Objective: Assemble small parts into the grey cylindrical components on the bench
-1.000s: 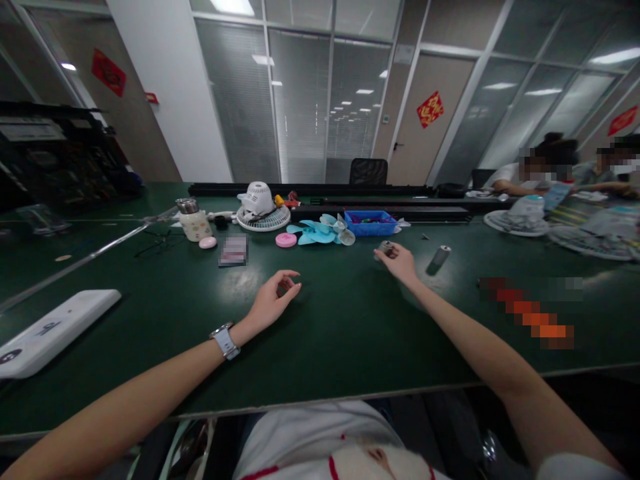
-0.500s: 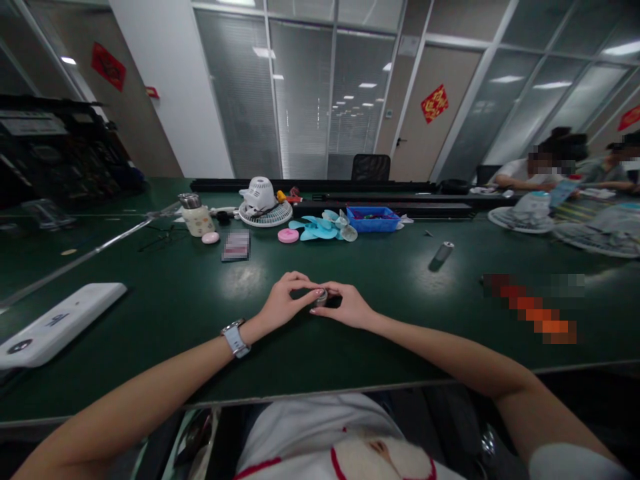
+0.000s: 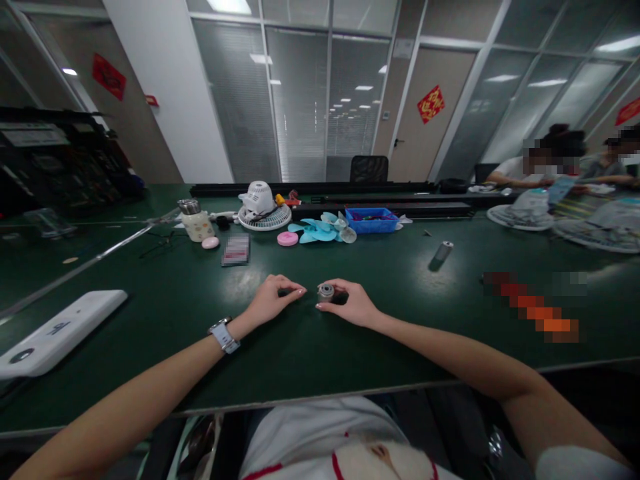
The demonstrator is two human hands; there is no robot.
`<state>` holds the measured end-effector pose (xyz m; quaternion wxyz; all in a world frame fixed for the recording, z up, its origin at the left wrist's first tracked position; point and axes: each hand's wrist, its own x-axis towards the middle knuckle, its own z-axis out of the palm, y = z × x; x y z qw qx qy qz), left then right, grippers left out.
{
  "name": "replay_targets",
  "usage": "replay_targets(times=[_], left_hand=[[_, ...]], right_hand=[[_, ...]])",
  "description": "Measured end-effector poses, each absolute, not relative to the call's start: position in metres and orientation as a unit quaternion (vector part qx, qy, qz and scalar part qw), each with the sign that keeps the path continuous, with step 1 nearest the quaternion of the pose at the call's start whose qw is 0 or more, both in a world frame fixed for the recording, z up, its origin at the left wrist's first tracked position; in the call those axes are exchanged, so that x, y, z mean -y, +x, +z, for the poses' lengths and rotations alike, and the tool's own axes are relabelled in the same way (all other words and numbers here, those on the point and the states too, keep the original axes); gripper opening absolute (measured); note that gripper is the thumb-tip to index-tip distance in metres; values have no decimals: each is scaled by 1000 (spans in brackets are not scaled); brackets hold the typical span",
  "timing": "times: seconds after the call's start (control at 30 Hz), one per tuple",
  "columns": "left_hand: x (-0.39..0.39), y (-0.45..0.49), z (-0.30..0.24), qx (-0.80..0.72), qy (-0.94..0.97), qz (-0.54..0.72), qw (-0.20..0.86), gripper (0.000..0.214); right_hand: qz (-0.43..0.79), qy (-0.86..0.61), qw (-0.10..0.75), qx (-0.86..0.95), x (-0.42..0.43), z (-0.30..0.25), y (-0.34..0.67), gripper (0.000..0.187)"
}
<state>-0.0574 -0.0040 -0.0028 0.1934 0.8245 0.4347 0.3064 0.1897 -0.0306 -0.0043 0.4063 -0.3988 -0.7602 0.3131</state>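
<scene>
My right hand (image 3: 353, 301) grips a small round metal part (image 3: 326, 292) between thumb and fingers, close above or on the green table. Its top face shows a ring around a dark centre. To the left, apart from the part, my left hand (image 3: 274, 297) has its thumb and fingertips pressed together in a pinch. Whatever may be between those fingertips is too small to make out. A watch with a pale strap (image 3: 226, 335) is on the left wrist.
Behind my hands lie light-blue fan blades (image 3: 320, 231), a pink disc (image 3: 287, 239), a blue tray (image 3: 373, 221) and a white fan body (image 3: 260, 200). A metal cylinder (image 3: 444, 251) stands to the right, a white device (image 3: 60, 332) lies left. Two people sit at far right.
My left hand has drawn away to the left from the metal part, its fingertips pinched. My right hand still holds the part, whose top face now shows.
</scene>
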Motion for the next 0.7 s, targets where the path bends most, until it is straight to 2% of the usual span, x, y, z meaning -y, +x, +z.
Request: replay_targets(times=[0.1, 0.23, 0.4, 0.53, 0.6, 0.7], left_hand=[[1, -58, -11, -432, 843, 258, 188, 27], [0, -58, -16, -458, 834, 250, 178, 28], [0, -59, -16, -463, 822, 269, 194, 36], [2, -55, -12, -501, 766, 337, 220, 41], [2, -54, -10, -527, 728, 374, 228, 41], [1, -54, -11, -555, 676, 427, 230, 40]], right_hand=[[273, -429, 472, 720, -1, -2, 219, 48], [148, -525, 556, 627, -65, -3, 289, 49], [27, -703, 501, 503, -114, -12, 373, 44], [26, -764, 437, 474, -116, -18, 397, 44], [15, -768, 427, 476, -111, -16, 393, 52], [-97, -739, 454, 488, -95, -6, 362, 75]])
